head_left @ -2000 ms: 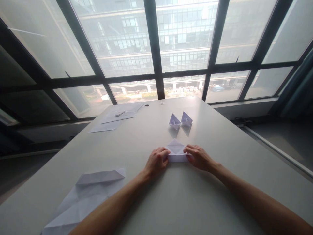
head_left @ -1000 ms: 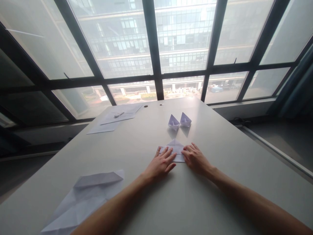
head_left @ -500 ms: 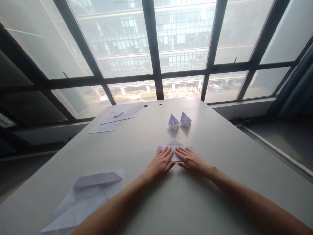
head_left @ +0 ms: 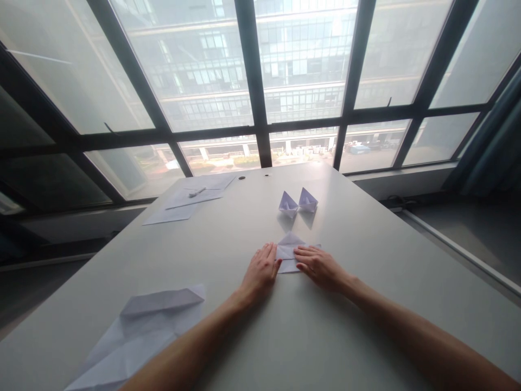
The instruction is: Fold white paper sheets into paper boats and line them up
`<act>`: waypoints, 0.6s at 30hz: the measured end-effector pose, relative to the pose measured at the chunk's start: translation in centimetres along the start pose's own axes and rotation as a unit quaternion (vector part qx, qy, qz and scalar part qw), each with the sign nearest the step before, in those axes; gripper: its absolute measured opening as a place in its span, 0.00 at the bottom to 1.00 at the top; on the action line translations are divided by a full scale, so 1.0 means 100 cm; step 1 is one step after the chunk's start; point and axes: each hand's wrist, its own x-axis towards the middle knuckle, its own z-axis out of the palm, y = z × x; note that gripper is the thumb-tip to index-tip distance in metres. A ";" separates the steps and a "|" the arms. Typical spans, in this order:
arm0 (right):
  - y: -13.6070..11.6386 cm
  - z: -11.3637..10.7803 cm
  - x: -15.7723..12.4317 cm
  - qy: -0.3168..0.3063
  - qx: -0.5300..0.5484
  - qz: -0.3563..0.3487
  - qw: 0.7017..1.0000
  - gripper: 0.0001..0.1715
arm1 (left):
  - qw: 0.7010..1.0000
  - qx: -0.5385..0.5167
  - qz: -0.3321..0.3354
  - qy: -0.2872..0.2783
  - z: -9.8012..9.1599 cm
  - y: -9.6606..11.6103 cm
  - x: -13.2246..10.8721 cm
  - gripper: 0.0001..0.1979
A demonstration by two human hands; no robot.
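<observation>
A folded white paper (head_left: 288,252) with a triangular top lies flat on the white table between my hands. My left hand (head_left: 261,267) rests flat over its left end, fingers stretched out. On its right part lies my right hand (head_left: 319,265), palm down with the fingers extended. Both hands cover the ends of the paper. Just beyond it stand two folded paper boats, a left one (head_left: 288,206) and a right one (head_left: 308,201), side by side.
A large creased paper sheet (head_left: 150,326) lies at the near left, partly under my left forearm. Farther back on the left are flat sheets (head_left: 175,212) with a small whitish object (head_left: 197,191) on top. Windows rise behind the table (head_left: 366,233).
My left hand has slid left, away from my right hand, uncovering more of the folded paper's middle. My right hand has barely moved.
</observation>
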 end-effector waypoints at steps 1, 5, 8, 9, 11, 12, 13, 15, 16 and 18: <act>0.002 0.001 0.000 0.011 0.005 0.002 1.000 0.16 | 1.000 -0.001 -0.005 0.006 0.000 -0.001 0.000 0.24; 0.007 0.002 -0.002 0.046 0.010 0.016 0.999 0.13 | 1.000 -0.007 -0.002 0.020 -0.002 -0.004 0.002 0.19; 0.010 0.003 -0.003 0.062 -0.002 0.037 0.997 0.08 | 0.999 -0.024 -0.007 0.023 -0.002 -0.005 0.002 0.19; 0.010 0.003 -0.003 0.069 -0.009 0.049 0.996 0.06 | 0.999 -0.030 -0.010 0.023 -0.001 -0.005 0.002 0.18; 0.011 0.003 -0.003 0.084 -0.030 0.083 0.993 0.04 | 0.999 -0.036 -0.016 0.026 0.000 -0.006 0.002 0.18; 0.011 0.003 -0.003 0.088 -0.040 0.101 0.990 0.08 | 0.999 -0.035 -0.018 0.028 0.001 -0.007 0.002 0.18; 0.011 0.003 -0.003 0.089 -0.048 0.117 0.988 0.13 | 0.999 -0.033 -0.019 0.029 0.002 -0.007 0.002 0.19; 0.011 0.003 -0.004 0.088 -0.059 0.142 0.984 0.20 | 0.999 -0.027 -0.018 0.030 0.004 -0.008 0.002 0.20; 0.011 0.004 -0.004 0.088 -0.063 0.151 0.983 0.21 | 0.999 -0.024 -0.017 0.030 0.005 -0.008 0.002 0.20; 0.010 0.004 -0.004 0.089 -0.071 0.162 0.980 0.22 | 0.999 -0.024 -0.017 0.030 0.005 -0.008 0.002 0.20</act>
